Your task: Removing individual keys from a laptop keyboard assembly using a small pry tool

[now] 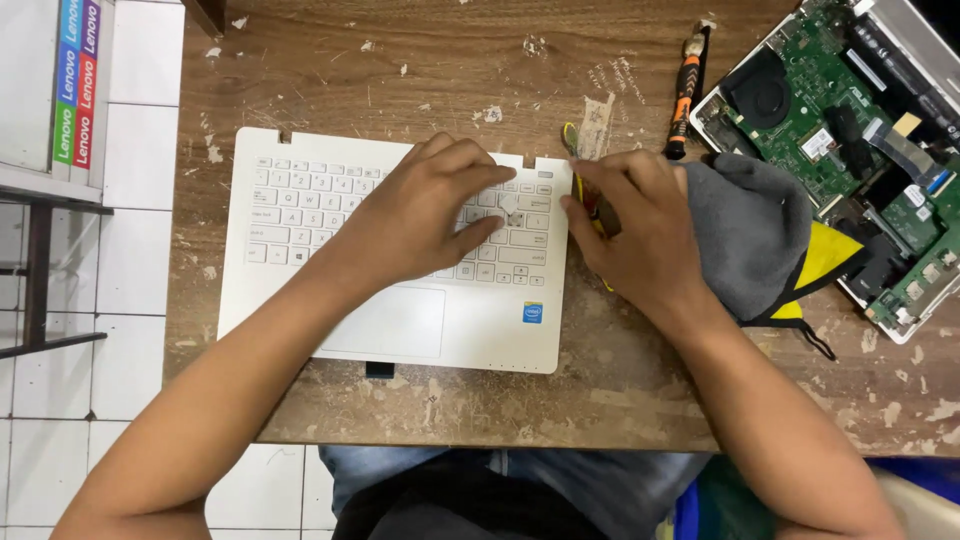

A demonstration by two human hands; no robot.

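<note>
White floor tiles frame a scuffed, paint-flecked wooden desk [400, 60], and near its left half lies a white keyboard deck [300, 250] detached from its laptop, keys up, touchpad toward the person. Its keys look clean and mostly intact, with a small blue sticker at the lower right corner. The left hand [420, 215] rests over the right-hand keys, fingers [490, 180] curled and pressing down around one key that seems lifted or loose. The right hand [635, 225] sits at the deck's right edge, fingers closed on a thin yellow-handled tool [575, 185] whose tip I cannot make out. A slip of that tool could, I judge, snap a key clip or scratch the deck, and too much pressure from the left hand might flex the thin plastic. A grey and yellow cloth [760, 240] lies just beside the right hand; an orange screwdriver [688, 90] and an open laptop base [850, 130] with its green board exposed sit farther right.
</note>
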